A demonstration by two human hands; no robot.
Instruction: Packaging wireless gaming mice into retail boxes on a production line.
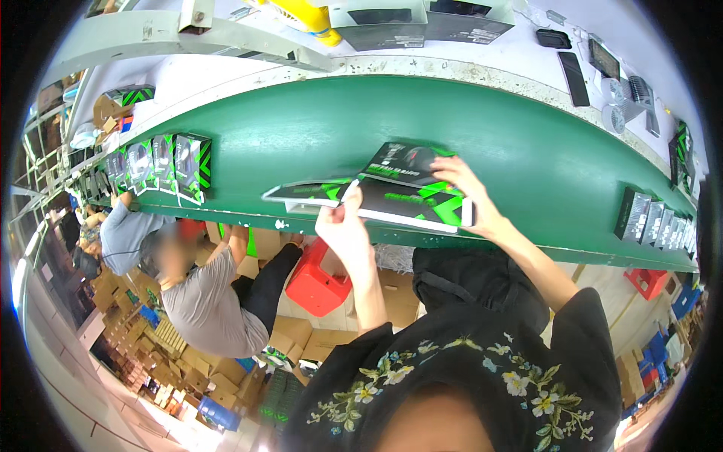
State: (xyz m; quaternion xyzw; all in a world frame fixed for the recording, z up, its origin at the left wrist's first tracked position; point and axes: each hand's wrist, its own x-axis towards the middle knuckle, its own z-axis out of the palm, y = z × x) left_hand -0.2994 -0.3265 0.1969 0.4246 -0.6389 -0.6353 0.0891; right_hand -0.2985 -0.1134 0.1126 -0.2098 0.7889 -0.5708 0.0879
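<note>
A black and green printed carton (pixel 410 200) is held just above the near edge of the green belt (pixel 301 113). It looks partly folded, with one panel (pixel 403 162) standing up at the back and a flap (pixel 309 191) sticking out to the left. At its left part, my left hand (pixel 345 230) pinches the near edge between thumb and fingers. My right hand (pixel 478 200) grips the right end, its fingers reaching over the upper panel and its thumb near the white-edged end. The carton's inside is hidden.
Finished-looking cartons (pixel 192 166) stand in a row at the left, with more (pixel 636 215) at the right. Beyond the belt are grey trays (pixel 380 34) and a dark phone-like slab (pixel 574 79). A co-worker (pixel 215 301) sits at the left, near a red stool (pixel 320 279).
</note>
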